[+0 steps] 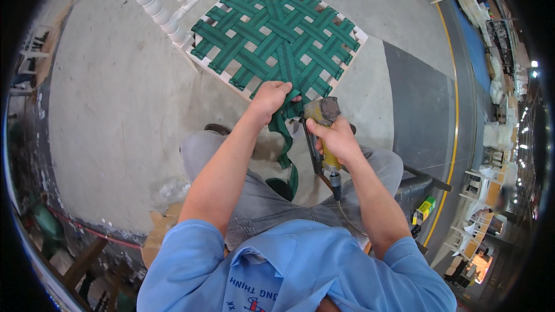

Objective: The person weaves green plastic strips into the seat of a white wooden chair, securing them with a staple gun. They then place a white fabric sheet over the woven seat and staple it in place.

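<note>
A white wooden chair stands in front of me, its seat woven from green webbing (254,40) in a diagonal lattice. One loose green strap (287,60) runs over the weave toward me. At the seat's near corner my left hand (270,99) pinches this strap, and its tail (286,156) hangs in a curl between my knees. My right hand (335,138) is wrapped round a yellow pneumatic staple gun (324,112), with its dark head close to that same corner. A hose (345,211) runs from the base of its handle.
Turned white spindles (151,6) form the chair's back at upper left. A cardboard box (162,231) sits on the floor by my left side. To my right are a green and yellow box (425,209) and a yellow floor line (455,110), with white chair frames (474,237) beyond.
</note>
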### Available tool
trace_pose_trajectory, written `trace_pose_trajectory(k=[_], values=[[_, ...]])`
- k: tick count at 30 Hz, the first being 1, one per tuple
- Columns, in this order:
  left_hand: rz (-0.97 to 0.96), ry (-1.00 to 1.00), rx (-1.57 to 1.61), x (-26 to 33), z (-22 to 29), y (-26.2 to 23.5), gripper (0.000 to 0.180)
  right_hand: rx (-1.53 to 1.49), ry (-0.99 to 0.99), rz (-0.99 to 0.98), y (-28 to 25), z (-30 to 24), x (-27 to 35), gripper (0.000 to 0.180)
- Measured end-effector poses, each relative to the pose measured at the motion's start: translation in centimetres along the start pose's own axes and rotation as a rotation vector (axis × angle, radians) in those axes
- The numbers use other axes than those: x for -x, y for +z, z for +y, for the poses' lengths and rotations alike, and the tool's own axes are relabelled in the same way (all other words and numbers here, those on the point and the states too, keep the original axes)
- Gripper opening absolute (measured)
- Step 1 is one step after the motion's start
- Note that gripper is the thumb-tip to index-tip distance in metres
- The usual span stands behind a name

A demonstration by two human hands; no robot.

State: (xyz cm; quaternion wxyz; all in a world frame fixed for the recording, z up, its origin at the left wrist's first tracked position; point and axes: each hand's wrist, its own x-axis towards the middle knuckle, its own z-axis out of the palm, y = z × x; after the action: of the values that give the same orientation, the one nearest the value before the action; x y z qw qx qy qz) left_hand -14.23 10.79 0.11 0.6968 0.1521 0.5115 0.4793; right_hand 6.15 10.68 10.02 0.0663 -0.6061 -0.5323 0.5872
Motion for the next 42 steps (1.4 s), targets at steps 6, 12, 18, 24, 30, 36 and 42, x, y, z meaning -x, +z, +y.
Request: trace_pose_trajectory(k=[6, 12, 18, 24, 30, 36, 42], values=[[-0.02, -0.012, 0.085, -0.8, -0.1, -0.6, 0.034, 0.051, 0.016, -0.023, 1.1, -0.9, 0.2, 0.035], [-0.006, -0.08, 0.102, -0.6, 0.3, -0.7, 0.032, 0.061, 0.01, -0.018, 2.2, -1.0, 0.4, 0.036], [-0.04, -0.086, 0.131, -0.4, 0.6, -0.8, 0.033, -0.012, -0.029, -0.032, 1.4, -1.1, 1.6, 0.034], [-0.09, -0.038, -0.185, 2.8, 2.0, 0.1, 0.039, -0.211, -0.165, 0.251, -10.3, -1.2, 11.8, 0.037], [-0.123, -0.029, -0.169, 5.5, -0.9, 1.6, 0.034, -0.327, -0.06, 0.725, -28.1, 7.1, 25.4, 0.048], [-0.117, -0.167, -0.076, 8.3, -4.0, 4.0, 0.037, -0.772, 0.213, 0.726, -33.7, 25.9, 28.4, 0.053], [-0.084, -0.32, -0.035, 10.9, -5.0, 6.4, 0.037, -1.137, 0.25, 0.632, -32.6, 38.0, 27.5, 0.056]])
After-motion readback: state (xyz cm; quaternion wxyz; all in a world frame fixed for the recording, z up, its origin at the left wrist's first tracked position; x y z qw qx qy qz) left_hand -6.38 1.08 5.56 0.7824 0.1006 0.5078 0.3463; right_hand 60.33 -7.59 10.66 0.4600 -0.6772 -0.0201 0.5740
